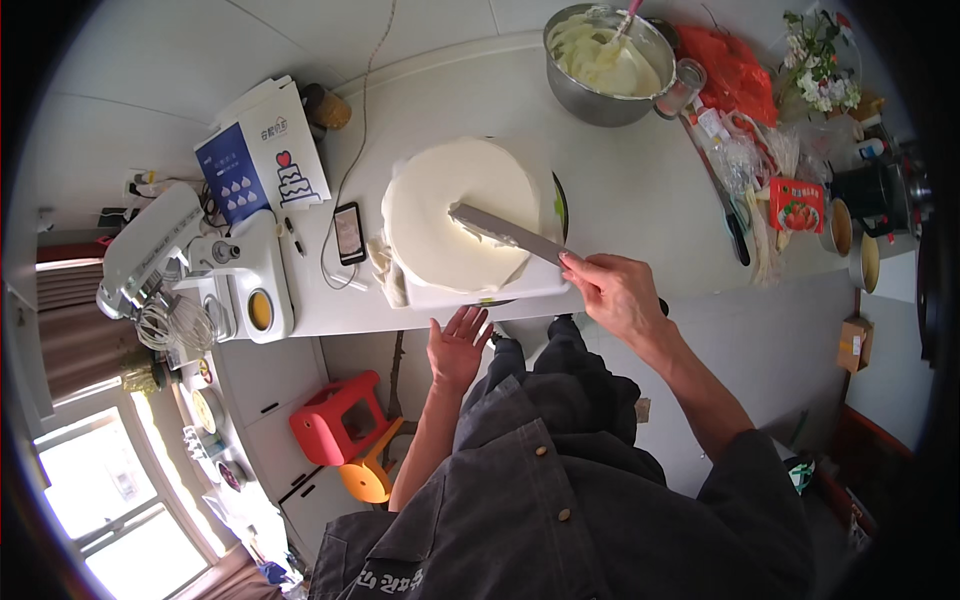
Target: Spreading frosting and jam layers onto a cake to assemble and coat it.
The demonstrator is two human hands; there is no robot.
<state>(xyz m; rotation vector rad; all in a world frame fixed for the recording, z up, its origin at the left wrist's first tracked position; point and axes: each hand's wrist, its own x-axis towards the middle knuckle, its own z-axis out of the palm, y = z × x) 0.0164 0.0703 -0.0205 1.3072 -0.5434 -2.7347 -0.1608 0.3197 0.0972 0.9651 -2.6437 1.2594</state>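
My right hand (619, 296) grips the handle end of a long metal icing spatula (510, 231). Its blade lies across the top of a large round cake covered in pale cream (442, 195), with cream smeared along the blade. The cake rests on a white turntable or board (431, 295) near the counter's front edge. My left hand (456, 352) is beside that edge, palm up with fingers spread, and holds nothing. A crumpled cloth (388, 277) touches the left side of the cake's base.
A steel bowl (604, 109) of cream stands behind to the right. A knife (733, 225) and plastic bags lie at the right. At the left are a plugged-in phone (349, 234), a marker (294, 237) and a white stand mixer (157, 247). A red stool (326, 427) stands below.
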